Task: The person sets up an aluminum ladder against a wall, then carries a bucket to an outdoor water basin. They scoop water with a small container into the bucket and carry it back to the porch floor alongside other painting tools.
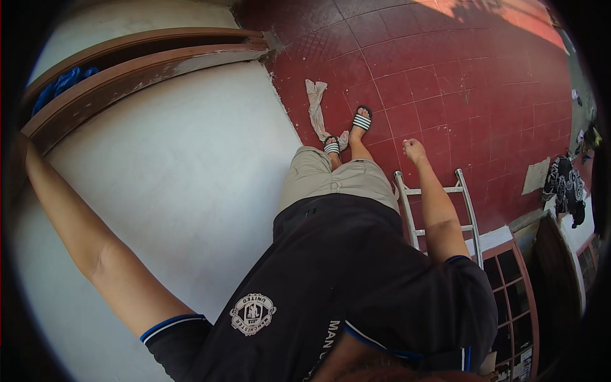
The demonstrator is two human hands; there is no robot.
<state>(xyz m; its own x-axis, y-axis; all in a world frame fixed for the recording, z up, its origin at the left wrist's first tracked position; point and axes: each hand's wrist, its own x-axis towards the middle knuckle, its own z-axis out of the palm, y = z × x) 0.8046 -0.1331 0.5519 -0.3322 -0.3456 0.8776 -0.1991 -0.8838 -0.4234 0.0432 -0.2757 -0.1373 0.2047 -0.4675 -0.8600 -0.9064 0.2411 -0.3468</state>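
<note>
left arm stretches out; right fingers curl.

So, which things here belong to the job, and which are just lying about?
Probably the job:
wooden frame, near the left hand
metal ladder, near the right hand

Seemingly just lying about:
pale cloth
blue bundle
black patterned cloth

White wall on your left, meeting edge of red tiled floor; sunlight across floor's far right corner; paned window to your right.
</note>
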